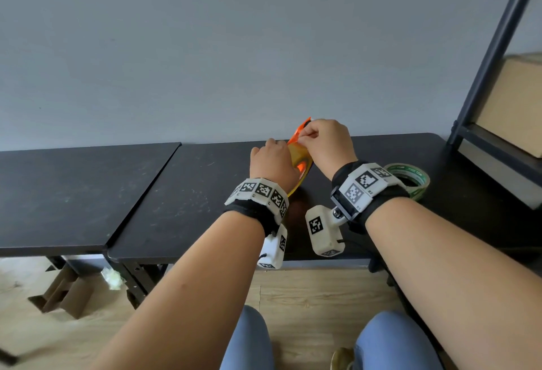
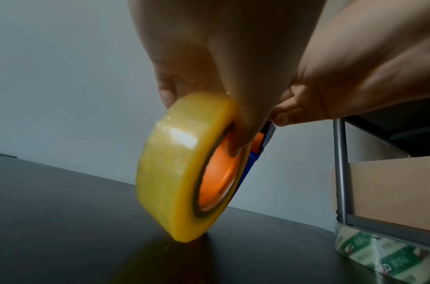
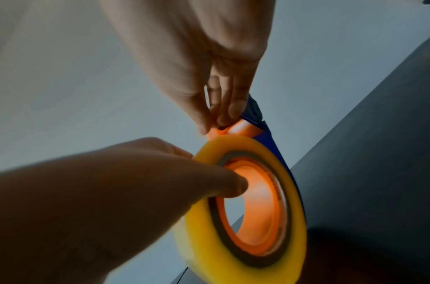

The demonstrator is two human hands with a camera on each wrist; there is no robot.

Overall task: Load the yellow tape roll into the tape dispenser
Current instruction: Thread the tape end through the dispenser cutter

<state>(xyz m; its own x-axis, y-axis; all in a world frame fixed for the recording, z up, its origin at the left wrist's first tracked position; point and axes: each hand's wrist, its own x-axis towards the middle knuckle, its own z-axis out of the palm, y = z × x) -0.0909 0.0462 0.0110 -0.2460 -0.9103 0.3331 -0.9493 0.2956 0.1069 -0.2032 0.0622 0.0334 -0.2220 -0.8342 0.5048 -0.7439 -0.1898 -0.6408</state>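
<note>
Both forearms are filling the head view; my left hand (image 1: 272,161) is gripping the yellow tape roll (image 1: 297,158) over the desk (image 1: 190,193), and my right hand (image 1: 328,141) is pinching the tape dispenser (image 1: 302,129) top. From the left wrist, I am seeing fingers (image 2: 245,123) curling into the core; green writing on a second roll (image 2: 379,257) is too blurry. From the right wrist, the roll is already sitting on the orange hub (image 3: 260,207). I think threading is left.
</note>
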